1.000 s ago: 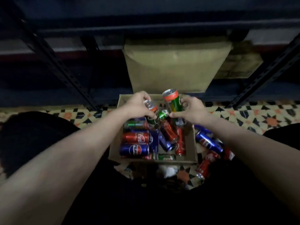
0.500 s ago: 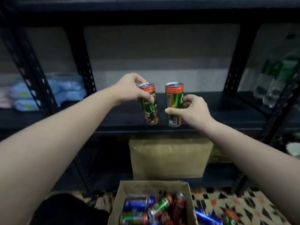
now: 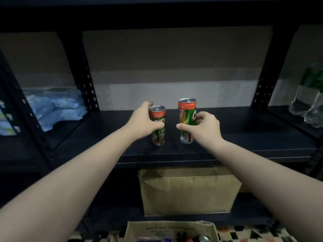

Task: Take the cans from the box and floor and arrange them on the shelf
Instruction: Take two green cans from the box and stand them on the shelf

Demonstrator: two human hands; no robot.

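2 upright cans on the shelf [image 3: 244,137]: left hand [image 3: 143,122] wraps the short can [image 3: 158,126], right hand [image 3: 202,127] the tall can [image 3: 186,119] at its 3 o'clock. Rigid, smooth, likely slippery (presumably full); grip mid-body. Box [image 3: 174,229] at 6 o'clock.

— Carried on the dark metal shelf board [image 3: 244,130]?
— Stood upright near its front edge, side by side but apart: a shorter green-and-orange metal can [image 3: 156,111], a taller green-and-orange metal can [image 3: 186,109].
— And lower down?
— Rested on the board beneath, a closed brown cardboard box [image 3: 185,191]; sat on the patterned tiled floor [image 3: 244,233], an open cardboard box [image 3: 171,228].
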